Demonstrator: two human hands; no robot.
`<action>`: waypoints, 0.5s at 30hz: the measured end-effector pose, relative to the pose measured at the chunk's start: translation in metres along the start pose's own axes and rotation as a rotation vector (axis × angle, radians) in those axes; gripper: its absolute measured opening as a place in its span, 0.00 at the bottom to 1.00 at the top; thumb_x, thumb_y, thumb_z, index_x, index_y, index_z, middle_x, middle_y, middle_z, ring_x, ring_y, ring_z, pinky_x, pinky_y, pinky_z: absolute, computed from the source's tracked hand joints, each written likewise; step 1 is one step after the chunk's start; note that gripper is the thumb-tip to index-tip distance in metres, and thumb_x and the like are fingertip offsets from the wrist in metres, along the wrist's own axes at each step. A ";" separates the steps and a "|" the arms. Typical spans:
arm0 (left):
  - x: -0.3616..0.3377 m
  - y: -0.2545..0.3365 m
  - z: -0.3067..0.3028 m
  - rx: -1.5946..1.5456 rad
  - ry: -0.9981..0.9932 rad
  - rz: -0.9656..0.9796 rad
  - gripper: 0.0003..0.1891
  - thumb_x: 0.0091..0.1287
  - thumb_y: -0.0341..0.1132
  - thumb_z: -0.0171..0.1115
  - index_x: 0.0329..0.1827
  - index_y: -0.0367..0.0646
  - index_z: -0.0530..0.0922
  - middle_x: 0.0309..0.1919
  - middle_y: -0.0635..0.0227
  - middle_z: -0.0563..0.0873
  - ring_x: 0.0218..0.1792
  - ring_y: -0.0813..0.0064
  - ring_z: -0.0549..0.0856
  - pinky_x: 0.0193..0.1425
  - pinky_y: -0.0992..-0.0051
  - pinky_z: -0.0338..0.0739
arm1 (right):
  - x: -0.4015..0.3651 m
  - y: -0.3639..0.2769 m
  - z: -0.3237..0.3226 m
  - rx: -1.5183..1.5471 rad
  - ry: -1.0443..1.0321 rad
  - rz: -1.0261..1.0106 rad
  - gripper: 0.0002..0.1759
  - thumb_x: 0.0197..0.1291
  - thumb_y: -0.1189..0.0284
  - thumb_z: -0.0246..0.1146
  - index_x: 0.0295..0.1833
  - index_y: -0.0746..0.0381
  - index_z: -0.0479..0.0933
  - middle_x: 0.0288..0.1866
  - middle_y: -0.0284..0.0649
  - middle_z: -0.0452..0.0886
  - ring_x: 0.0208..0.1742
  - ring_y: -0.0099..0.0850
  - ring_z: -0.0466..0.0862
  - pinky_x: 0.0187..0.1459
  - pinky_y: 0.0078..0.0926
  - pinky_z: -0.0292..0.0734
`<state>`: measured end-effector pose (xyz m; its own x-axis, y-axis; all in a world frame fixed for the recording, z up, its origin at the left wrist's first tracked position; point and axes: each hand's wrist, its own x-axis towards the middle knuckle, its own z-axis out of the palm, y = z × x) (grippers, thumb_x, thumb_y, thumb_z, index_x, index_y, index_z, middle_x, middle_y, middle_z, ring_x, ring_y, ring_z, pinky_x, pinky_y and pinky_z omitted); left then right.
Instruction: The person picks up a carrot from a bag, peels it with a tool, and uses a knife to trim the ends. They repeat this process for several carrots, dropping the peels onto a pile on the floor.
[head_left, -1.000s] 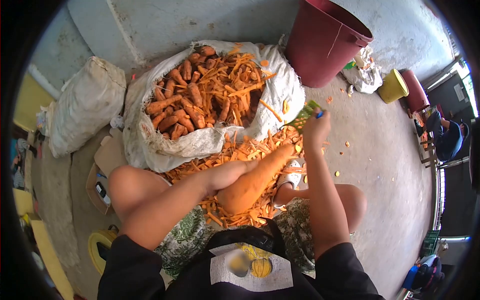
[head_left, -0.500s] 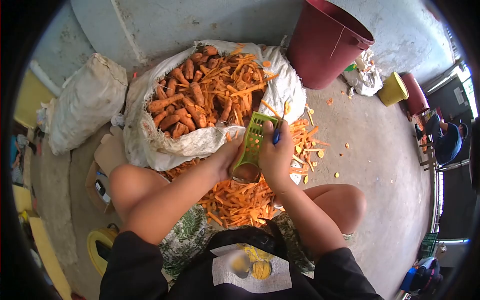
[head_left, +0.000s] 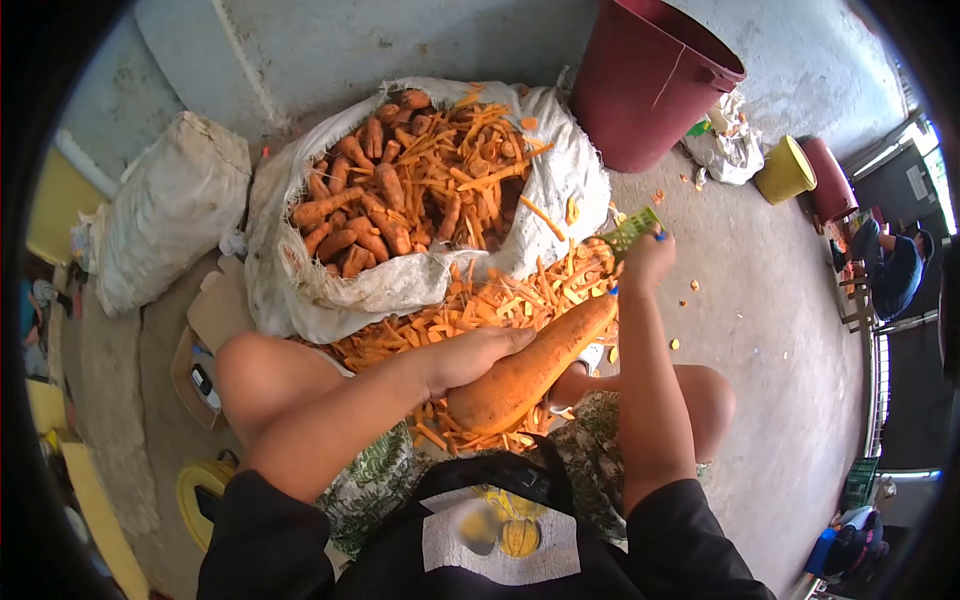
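Head view
Writing: the pale print on your black top is blurred, so you can read nothing there.
Left hand: your left hand is clasped over the thick half of the large carrot, with the fingers wrapped across its upper side.
Large carrot: it is long and tapered, with a smooth, bright orange skin. It lies slanted between your knees, thick end toward you and tip up at your right hand.
Right hand: your right hand is clenched round the green peeler, just past the carrot's tip.
Green peeler: flat slotted plastic, with a bit of blue showing at your fingers.
Peelings: the peelings are thin orange strips heaped on the floor, under the large carrot and against the near edge of the open sack.
Open sack: coarse white woven cloth, soiled, with the rim rolled down. Stubby earth-dulled carrots fill its left side and orange strips its right.
Bucket: the bucket is round, dark red, smooth plastic, and stands at the sack's far right edge.
Second sack: the second sack is lumpy, white and closed, and lies left of the open one.
Floor: rough grey concrete dotted with orange scraps.
Yellow tub: the yellow tub is small, round plastic, beyond the bucket.
Other person: the other person sits at the far right edge in dark blue, too small for you to tell more.
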<state>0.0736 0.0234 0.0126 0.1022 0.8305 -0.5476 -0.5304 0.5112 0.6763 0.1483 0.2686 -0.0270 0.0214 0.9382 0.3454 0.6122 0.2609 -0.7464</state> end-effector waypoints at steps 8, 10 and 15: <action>0.019 0.003 -0.040 -0.225 0.049 0.039 0.21 0.70 0.47 0.39 0.54 0.38 0.66 0.38 0.55 0.80 0.34 0.63 0.83 0.40 0.64 0.80 | -0.072 -0.071 -0.034 0.622 -0.468 0.159 0.15 0.65 0.64 0.50 0.33 0.66 0.68 0.20 0.32 0.68 0.21 0.19 0.68 0.23 0.23 0.65; 0.027 0.000 -0.044 -0.261 0.016 0.039 0.20 0.69 0.47 0.40 0.50 0.40 0.69 0.35 0.58 0.80 0.30 0.66 0.83 0.34 0.65 0.81 | -0.105 -0.093 -0.048 0.580 -0.572 0.038 0.14 0.64 0.65 0.51 0.37 0.66 0.69 0.20 0.35 0.71 0.22 0.22 0.70 0.24 0.24 0.66; 0.030 -0.005 -0.046 -0.493 -0.075 0.057 0.18 0.66 0.47 0.43 0.43 0.42 0.72 0.32 0.63 0.81 0.26 0.72 0.82 0.26 0.70 0.80 | -0.134 -0.088 -0.044 0.363 -0.566 -0.258 0.11 0.58 0.73 0.55 0.45 0.65 0.69 0.27 0.50 0.76 0.27 0.42 0.78 0.29 0.34 0.70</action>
<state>0.0412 0.0353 -0.0298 0.1124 0.8769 -0.4673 -0.8696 0.3144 0.3807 0.1264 0.1099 0.0170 -0.5617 0.7847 0.2622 0.2390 0.4573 -0.8566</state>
